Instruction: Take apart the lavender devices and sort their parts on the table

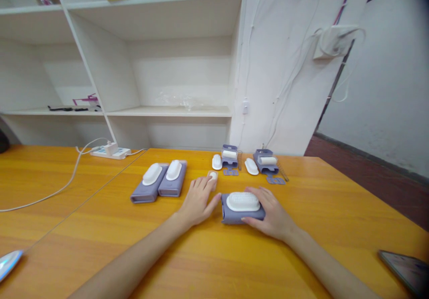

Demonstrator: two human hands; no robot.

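My right hand [273, 213] is closed around the right end of a purple-grey plastic case [231, 217], with its thumb along the near side. A white oval brush head with short bristles [243, 201] sits on top of that case. My left hand [197, 202] is stretched out flat, thumb apart, its fingertips at a small whitish piece with a clear edge [213, 175] on the table. The fingers partly cover this piece. Just left of that hand lie two similar cases, one [172, 182] beside the other [149, 189], each bearing a smooth white oval part.
Toward the back stand two opened purple-grey housings [229, 152] [264, 161] with white rollers, loose white oval parts [216, 162] [251, 166], flat frames [275, 180] and springs [283, 172]. A power strip [111, 151] lies back left, and a phone [407, 270] front right.
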